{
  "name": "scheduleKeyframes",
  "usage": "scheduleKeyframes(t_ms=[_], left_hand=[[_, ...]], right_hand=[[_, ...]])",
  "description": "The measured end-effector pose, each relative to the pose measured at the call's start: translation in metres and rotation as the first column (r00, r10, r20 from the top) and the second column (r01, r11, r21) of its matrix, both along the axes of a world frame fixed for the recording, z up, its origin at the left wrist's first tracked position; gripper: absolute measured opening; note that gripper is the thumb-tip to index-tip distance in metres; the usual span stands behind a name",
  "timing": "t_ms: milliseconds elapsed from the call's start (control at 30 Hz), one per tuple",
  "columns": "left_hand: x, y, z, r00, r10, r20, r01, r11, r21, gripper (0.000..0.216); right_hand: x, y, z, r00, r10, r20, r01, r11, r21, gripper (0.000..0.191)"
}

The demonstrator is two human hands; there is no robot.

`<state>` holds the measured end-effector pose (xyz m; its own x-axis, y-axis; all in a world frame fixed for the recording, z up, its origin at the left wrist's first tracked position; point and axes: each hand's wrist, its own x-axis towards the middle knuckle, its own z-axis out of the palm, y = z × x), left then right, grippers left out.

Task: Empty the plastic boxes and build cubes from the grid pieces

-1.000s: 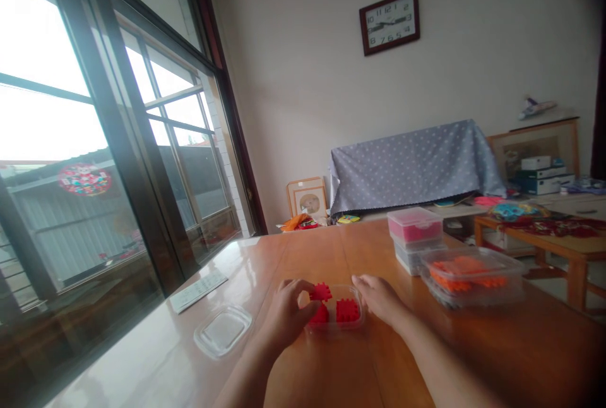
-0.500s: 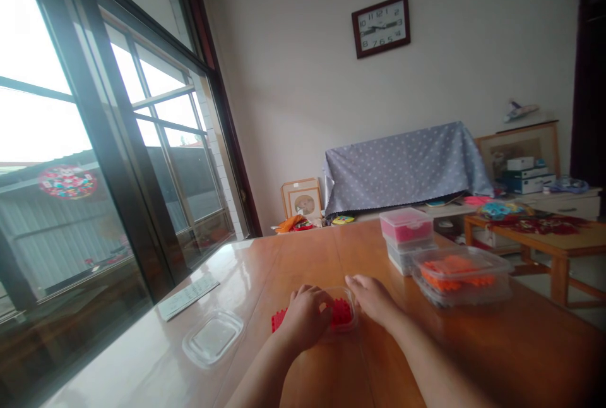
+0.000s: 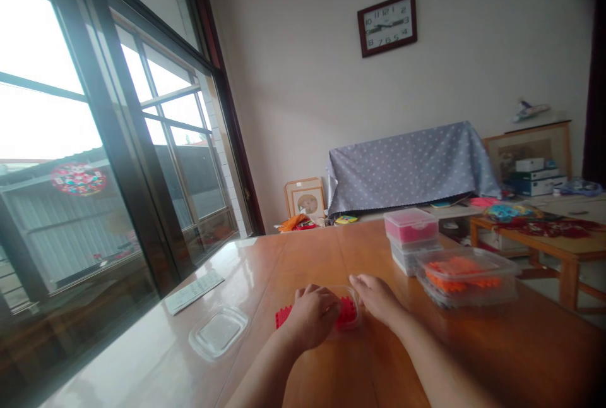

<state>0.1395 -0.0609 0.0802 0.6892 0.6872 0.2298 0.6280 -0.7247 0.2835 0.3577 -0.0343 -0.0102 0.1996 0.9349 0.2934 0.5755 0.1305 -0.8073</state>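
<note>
- Handling red toothed plastic building pieces [image 3: 347, 313] at a small clear plastic tub [image 3: 353, 324] looks like the step in hand. The tub sits on the glossy brown wooden worktop [image 3: 307, 256], right in front of the person.
- The left hand [image 3: 310, 318] lies curled over the tub's left side. Its fingers [image 3: 326, 307] bend down onto the red pieces, but I cannot tell whether they pinch one.
- One flat red toothed piece [image 3: 283, 317] lies on the worktop, just beside that hand and outside the tub.
- The right hand [image 3: 376, 297] rests against the tub's right wall. Its fingers are loosely spread, not wrapped round it, and seem to steady it.
- A transparent plastic lid [image 3: 218, 331] lies well apart to the left. A clear box of orange pieces [image 3: 466, 275] stands to the right.
- In my judgement, any lift of a piece calls for a firm pinch on its edges while the tub is braced, since the light tub could slide on the slick surface.
</note>
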Motion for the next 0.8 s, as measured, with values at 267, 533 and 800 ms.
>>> scheduleKeyframes(t_ms=[267,533,800], left_hand=[[-0.076,0.031,-0.006,0.942,0.232,0.244,-0.223,0.973,-0.063,0.03],[-0.125,0.039,-0.027,0.929,0.355,0.105,-0.343,0.932,-0.118,0.052],[-0.122,0.038,-0.04,0.93,0.367,0.039,-0.362,0.928,-0.09,0.053]], right_hand=[[0.0,-0.002,0.001,1.0,0.027,-0.012,-0.027,0.999,-0.02,0.052],[-0.004,-0.006,0.001,0.998,0.052,-0.044,-0.054,0.996,-0.064,0.051],[-0.003,-0.007,0.001,0.997,0.069,-0.035,-0.071,0.995,-0.076,0.053]])
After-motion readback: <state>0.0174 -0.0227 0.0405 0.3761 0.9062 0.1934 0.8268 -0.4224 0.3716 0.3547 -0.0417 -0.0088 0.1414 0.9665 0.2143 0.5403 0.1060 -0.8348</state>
